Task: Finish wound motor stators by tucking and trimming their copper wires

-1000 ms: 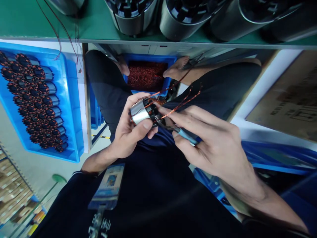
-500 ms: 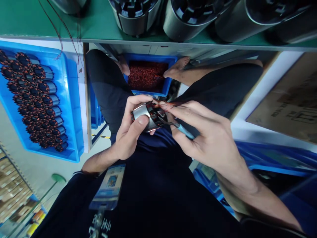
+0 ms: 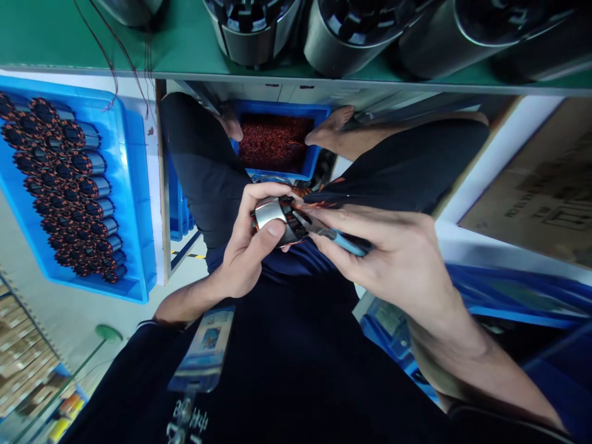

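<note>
In the head view, my left hand (image 3: 250, 246) is wrapped round a silver metal stator (image 3: 272, 213), its thumb on the shiny outer wall. Dark slots and copper-coloured wires show at the stator's right end. My right hand (image 3: 393, 253) grips pliers with a light blue handle (image 3: 346, 243), and their metal jaws point at the slotted end. Thin copper wires (image 3: 319, 204) run by the fingertips of my right hand. Whether the jaws touch a wire is too small to tell.
Several large metal cylinders (image 3: 259, 46) stand on the green bench (image 3: 185, 52) at the top. A blue tray (image 3: 134, 203) at the left holds many wound stators. Below the bench, a blue bin (image 3: 277, 106) holds reddish wire scraps. A cardboard box (image 3: 531, 179) is at the right.
The stator and my left hand have shifted slightly right and down. My right hand has turned a little, and the pliers now lie closer against the stator's slotted end.
</note>
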### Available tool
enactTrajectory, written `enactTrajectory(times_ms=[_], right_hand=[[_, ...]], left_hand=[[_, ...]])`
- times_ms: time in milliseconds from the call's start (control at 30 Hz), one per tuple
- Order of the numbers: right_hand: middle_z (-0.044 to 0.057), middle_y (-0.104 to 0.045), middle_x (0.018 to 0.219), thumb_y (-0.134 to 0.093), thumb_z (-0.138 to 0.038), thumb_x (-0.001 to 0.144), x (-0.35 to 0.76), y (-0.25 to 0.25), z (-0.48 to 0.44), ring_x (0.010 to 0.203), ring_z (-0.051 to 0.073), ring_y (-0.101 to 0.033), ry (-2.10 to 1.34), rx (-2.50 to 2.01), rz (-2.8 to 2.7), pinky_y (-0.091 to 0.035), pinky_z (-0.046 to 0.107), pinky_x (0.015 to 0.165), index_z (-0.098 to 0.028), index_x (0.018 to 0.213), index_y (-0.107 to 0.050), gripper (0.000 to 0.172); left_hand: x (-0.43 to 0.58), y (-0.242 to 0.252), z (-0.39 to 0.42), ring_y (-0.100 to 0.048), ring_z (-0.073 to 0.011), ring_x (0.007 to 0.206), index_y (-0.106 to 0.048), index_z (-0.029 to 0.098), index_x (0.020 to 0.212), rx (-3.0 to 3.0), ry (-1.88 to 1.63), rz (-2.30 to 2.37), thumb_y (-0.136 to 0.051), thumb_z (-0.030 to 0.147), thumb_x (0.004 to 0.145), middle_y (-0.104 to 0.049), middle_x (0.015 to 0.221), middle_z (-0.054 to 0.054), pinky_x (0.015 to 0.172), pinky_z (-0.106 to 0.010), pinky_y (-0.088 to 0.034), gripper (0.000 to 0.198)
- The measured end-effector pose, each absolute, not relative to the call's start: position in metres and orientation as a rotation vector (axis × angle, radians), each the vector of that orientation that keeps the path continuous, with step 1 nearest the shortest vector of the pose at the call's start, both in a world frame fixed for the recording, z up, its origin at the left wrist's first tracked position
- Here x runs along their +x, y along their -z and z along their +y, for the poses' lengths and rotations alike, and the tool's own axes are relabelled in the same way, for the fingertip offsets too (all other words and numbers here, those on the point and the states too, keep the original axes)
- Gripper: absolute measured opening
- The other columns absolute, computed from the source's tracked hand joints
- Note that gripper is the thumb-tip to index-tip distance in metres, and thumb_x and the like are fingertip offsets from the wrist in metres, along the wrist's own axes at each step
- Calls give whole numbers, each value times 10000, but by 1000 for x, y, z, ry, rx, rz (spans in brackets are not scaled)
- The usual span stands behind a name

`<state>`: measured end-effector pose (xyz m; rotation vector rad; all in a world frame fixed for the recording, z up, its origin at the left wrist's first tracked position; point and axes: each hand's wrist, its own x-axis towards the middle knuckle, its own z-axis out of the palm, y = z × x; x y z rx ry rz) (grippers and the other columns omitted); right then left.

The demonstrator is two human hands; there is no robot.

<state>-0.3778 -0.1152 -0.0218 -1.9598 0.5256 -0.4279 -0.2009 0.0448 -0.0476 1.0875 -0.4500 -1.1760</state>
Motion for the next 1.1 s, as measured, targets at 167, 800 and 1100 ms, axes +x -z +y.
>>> enactTrajectory(times_ms=[167, 800, 1100], right_hand=[[75, -910, 1304, -812, -111, 1055, -382, 31, -116, 1036, 292, -886, 370, -2056, 547, -781, 472, 985, -339, 1684, -844, 669], [18, -900, 1171, -774, -46, 1020, -376, 28, -102, 894, 205, -839, 453, -1986, 557, -769, 354, 925, -403, 1809, -749, 867], [5, -939, 1240, -820, -62, 1048, -372, 38, -103, 919, 221, -877, 487, -1953, 601, -763, 368, 933, -386, 1702, -844, 730]], left_hand=[[-199, 56, 49, -685, -207, 855, -702, 425, 1595, 1160, 1158, -509, -779, 655, 1146, -748, 1335, -69, 719, -367, -679, 510], [-210, 46, 37, -745, -283, 1279, -774, 389, 1407, 1164, 1060, -404, -665, 519, 1233, -752, 1363, -69, 1202, -510, -671, 243], [-215, 48, 34, -736, -277, 1268, -678, 347, 1353, 1261, 1024, -347, -706, 567, 1224, -735, 1350, -72, 1206, -518, -658, 256]])
